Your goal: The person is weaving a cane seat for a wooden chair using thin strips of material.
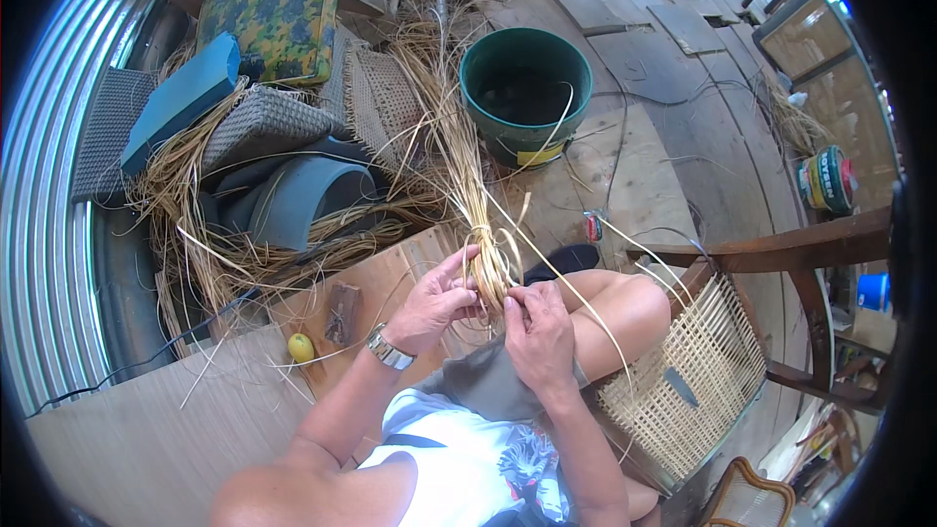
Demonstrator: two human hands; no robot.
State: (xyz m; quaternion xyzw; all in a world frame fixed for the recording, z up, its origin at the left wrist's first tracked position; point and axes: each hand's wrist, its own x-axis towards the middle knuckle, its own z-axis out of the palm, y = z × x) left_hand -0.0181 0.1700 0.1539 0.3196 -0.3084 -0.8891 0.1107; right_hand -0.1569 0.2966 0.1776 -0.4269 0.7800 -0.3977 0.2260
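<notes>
A long bundle of tan rattan strips (467,176) stretches from my lap away toward the far pile. Near its close end my left hand (444,303) wraps round the bundle from the left, a metal watch on that wrist. Opposite it, my right hand (539,337) pinches the bundle's end between thumb and fingers. A loose strand loops round the bundle above my fingers, and another long one trails right across my knee. To the right stands a wooden chair with a partly woven cane seat (698,371), a small dark flat piece (680,387) lying on the weave.
A green bucket (527,137) stands beyond the bundle. Left are a camouflage cushion (271,10), a blue block (183,102), grey woven pieces and tangled strips. A yellow-green fruit (301,347) and a wood block (342,312) lie on boards. A paint can (828,181) sits far right.
</notes>
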